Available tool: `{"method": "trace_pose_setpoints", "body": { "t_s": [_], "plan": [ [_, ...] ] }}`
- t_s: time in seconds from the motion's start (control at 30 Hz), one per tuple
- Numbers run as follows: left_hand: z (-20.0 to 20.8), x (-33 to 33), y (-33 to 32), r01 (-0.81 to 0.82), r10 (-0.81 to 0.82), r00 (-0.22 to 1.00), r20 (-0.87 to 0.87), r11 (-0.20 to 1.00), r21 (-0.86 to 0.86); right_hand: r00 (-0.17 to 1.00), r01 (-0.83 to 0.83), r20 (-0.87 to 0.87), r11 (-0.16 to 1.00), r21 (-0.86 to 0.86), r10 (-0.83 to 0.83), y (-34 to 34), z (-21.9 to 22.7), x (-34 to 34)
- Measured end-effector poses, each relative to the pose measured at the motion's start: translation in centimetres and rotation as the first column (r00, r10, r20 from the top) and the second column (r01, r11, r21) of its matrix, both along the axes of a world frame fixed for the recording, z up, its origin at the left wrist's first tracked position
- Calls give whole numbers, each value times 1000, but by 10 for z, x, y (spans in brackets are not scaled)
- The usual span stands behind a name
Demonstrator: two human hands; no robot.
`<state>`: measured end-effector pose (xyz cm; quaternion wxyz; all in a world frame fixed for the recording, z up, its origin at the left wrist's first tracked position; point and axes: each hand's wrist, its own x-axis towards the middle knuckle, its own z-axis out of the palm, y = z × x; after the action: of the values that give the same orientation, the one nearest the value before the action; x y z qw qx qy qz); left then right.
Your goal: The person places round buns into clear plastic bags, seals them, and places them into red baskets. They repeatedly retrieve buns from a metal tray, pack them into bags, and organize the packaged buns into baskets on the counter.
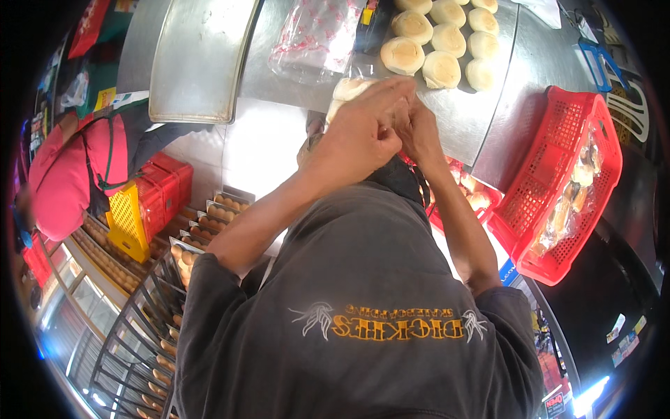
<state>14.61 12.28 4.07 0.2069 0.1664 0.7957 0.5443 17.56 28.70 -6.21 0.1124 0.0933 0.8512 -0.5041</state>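
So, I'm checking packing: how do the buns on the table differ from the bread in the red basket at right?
The buns lie unwrapped; the bread is in clear plastic. The buns sit in rows; the bread lies jumbled in the red basket. Both show pale and browned surfaces.

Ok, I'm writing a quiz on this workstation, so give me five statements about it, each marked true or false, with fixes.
1. Pale round buns sit in rows on the steel table. True.
2. The pink-printed clear plastic lies right of the buns. False: it lies left of them.
3. The left hand and right hand are close together. True.
4. The plastic basket at right is yellow. False: it is red.
5. The person at left is dressed in pink. True.
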Motion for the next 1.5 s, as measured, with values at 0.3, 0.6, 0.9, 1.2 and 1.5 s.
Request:
{"method": "trace_pose_setpoints", "body": {
  "t_s": [0.3, 0.6, 0.9, 1.2, 1.5],
  "plan": [
    [34, -4, -30, -148, 110, 976, 189, 969, 198, 951, -6, -303, 987, 159, 54, 18, 104, -5],
    [19, 15, -10, -371, 179, 872, 456, 849, 377, 980, 2, -193, 978, -208, -43, 33, 49, 33],
    [-26, -40, -44, 18, -18, 959, -283, 1000, -2, 918, 266, -58, 719, -642, -391, 6, 32, -19],
    [-68, -12, -10, -194, 57, 884, 464, 948, 253, 897, 344, 52, 620, -705, -439, -9, 41, -6],
    [-65, -4, -18, 72, -147, 952, 270, 960, 269, 915, 144, -291, 900, -412, -280, -18, 64, -3]
  ]
}}
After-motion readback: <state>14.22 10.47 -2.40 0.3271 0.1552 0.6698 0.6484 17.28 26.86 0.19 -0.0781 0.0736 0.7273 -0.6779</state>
